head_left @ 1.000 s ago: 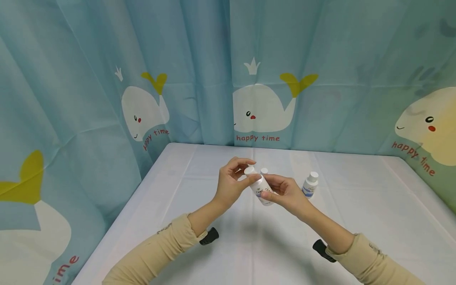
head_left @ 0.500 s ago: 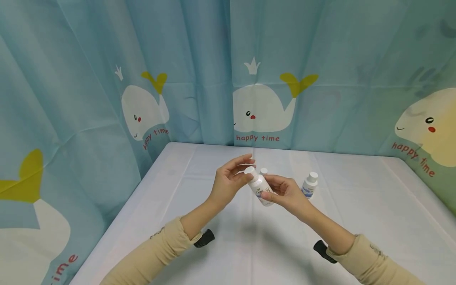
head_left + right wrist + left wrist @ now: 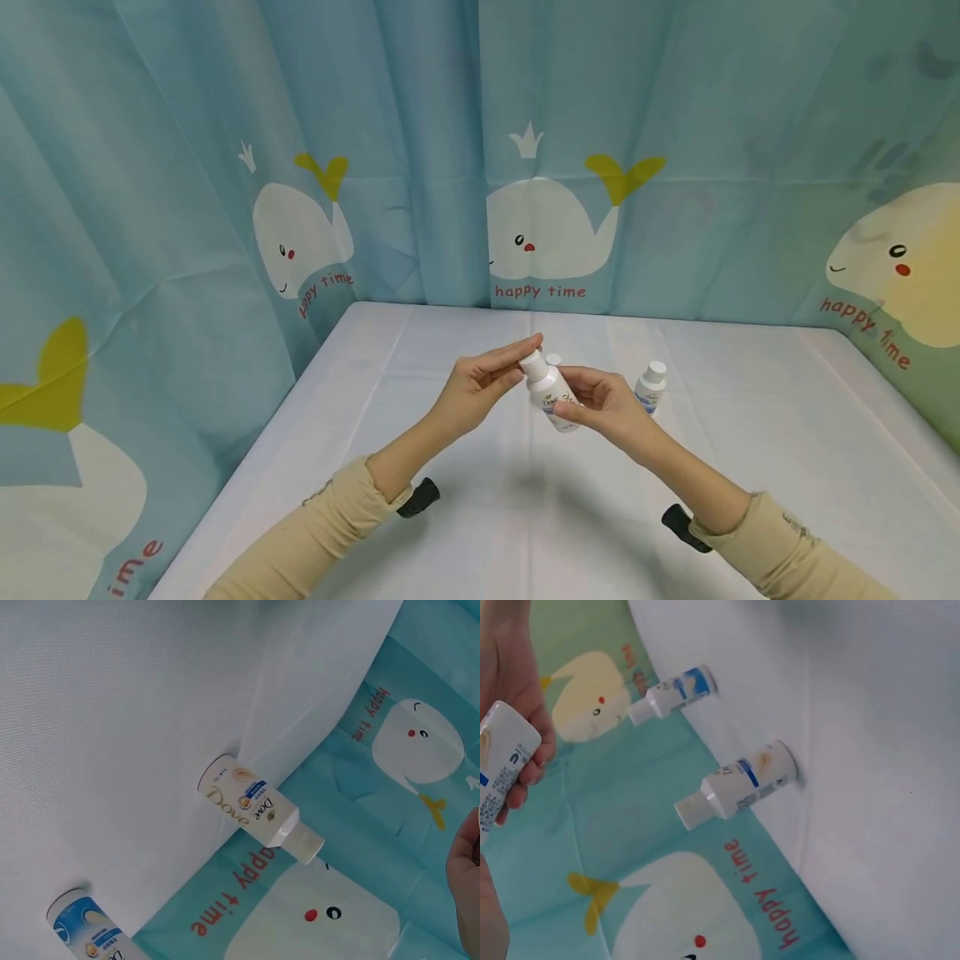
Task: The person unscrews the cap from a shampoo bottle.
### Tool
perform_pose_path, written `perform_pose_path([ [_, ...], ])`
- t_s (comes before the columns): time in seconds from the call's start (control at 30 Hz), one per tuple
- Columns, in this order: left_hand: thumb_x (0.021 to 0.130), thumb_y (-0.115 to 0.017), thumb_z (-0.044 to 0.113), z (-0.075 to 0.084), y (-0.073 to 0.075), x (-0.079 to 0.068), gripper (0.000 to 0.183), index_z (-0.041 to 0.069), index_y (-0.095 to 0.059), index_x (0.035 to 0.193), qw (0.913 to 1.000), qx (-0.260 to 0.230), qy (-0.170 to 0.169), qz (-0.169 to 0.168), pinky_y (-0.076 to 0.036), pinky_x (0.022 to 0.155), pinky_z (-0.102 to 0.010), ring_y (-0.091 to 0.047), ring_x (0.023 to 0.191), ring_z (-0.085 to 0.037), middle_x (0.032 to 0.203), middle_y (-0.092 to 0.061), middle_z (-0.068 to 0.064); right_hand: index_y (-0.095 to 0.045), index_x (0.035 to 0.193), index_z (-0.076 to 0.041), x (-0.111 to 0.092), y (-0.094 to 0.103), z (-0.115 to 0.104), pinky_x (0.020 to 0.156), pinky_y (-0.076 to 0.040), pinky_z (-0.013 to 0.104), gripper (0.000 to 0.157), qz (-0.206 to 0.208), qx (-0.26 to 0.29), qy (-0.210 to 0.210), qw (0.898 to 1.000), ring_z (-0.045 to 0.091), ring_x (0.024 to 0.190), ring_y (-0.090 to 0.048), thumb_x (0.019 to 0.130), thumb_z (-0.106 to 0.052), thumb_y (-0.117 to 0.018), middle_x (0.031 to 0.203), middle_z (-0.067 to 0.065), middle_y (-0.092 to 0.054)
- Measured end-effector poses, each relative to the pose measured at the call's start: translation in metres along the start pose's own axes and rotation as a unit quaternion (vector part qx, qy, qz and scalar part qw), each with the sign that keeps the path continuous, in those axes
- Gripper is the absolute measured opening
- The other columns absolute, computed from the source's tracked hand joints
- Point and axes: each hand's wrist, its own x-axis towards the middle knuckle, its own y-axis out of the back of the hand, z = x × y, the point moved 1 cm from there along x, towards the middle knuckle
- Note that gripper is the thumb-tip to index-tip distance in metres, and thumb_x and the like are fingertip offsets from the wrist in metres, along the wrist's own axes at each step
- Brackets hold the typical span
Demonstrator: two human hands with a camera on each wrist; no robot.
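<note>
left hand (image 3: 471, 392) now uncurled to straight fingers at the white cap (image 3: 533, 366), right hand (image 3: 613, 410) pinching the tilted bottle (image 3: 550, 392)

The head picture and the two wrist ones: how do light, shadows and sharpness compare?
Head view: brightest, with soft grey shadows on the white table. Left wrist view: dimmer, small print on the held bottle is soft. Right wrist view: also dim, yet "Dove" is readable on the wholly visible bottle.
</note>
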Motion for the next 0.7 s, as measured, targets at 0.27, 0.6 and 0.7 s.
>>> perform_pose_path([
  [0.27, 0.089, -0.062, 0.017, -0.0001, -0.0016, 0.001, 0.046, -0.015, -0.053, 0.121, 0.9995, 0.011, -0.009, 0.029, -0.047, 0.098, -0.029, -0.053, 0.124, -0.02, 0.129, -0.052, -0.031, -0.048, 0.13, 0.01, -0.0007, -0.0007, -0.0007, 0.085, -0.052, 0.019, 0.049, 0.0, -0.001, 0.004, 1.0, -0.001, 0.101, -0.062, 0.09, -0.015, -0.064, 0.127, 0.031, -0.054],
  [0.6, 0.079, -0.073, 0.012, -0.0023, -0.0046, 0.0004, 0.034, -0.015, -0.065, 0.098, 0.9898, 0.074, -0.026, 0.119, -0.057, 0.08, -0.025, -0.062, 0.094, 0.003, 0.103, -0.063, -0.033, -0.05, 0.127, 0.01, -0.0012, -0.0026, 0.0018, 0.083, -0.054, 0.02, 0.046, -0.006, 0.003, 0.016, 1.0, 0.003, 0.099, -0.063, 0.09, -0.013, -0.064, 0.121, 0.016, -0.062],
  [0.7, 0.078, -0.073, 0.03, -0.0042, -0.0056, 0.0011, 0.048, -0.015, -0.064, 0.092, 0.9888, 0.072, -0.038, 0.125, -0.056, 0.079, -0.024, -0.062, 0.089, 0.002, 0.097, -0.062, -0.033, -0.051, 0.127, 0.009, -0.0015, -0.0032, 0.0034, 0.083, -0.054, 0.02, 0.045, -0.004, 0.003, 0.014, 1.0, 0.003, 0.099, -0.063, 0.089, -0.012, -0.064, 0.116, -0.001, -0.064],
])
